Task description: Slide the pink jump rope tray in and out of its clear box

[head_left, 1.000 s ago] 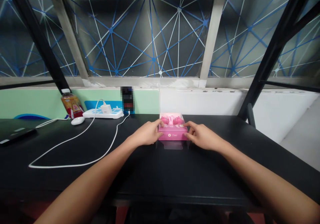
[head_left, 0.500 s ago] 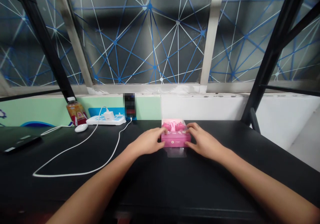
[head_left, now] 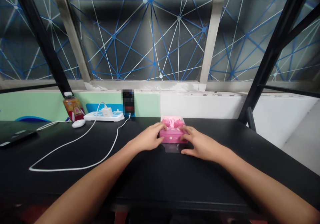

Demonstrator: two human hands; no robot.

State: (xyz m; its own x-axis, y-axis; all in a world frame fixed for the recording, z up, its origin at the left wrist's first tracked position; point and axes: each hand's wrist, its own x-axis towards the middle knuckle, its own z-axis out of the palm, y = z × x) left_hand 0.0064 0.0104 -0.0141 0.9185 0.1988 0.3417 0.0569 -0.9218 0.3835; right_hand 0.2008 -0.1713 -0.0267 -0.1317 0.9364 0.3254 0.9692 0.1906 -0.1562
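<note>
A small pink box [head_left: 175,138] sits on the black table, near its back edge. Pink contents [head_left: 172,122] show at the box's far part, too small to name. From its near side a clear plastic flap [head_left: 172,148] lies over the tabletop. My left hand [head_left: 149,138] grips the box's left side, thumb at the front corner and fingers over the top. On the other side, my right hand [head_left: 202,144] is open, its fingertips touching the box's right front. The right thumb points at the flap's edge, away from the box face.
Left of the box, a white cable [head_left: 75,169] loops over the table. Behind it are a power strip [head_left: 115,117] with a white charger [head_left: 107,112], a white mouse [head_left: 78,123], a drink bottle [head_left: 74,107] and a blurred-out upright device [head_left: 128,104]. Black metal posts [head_left: 271,60] rise at both sides.
My right thumb has come off the box's front corner and dropped toward the flap, with the right fingers shifting forward onto the front. The left hand keeps its hold. The view has tilted slightly.
</note>
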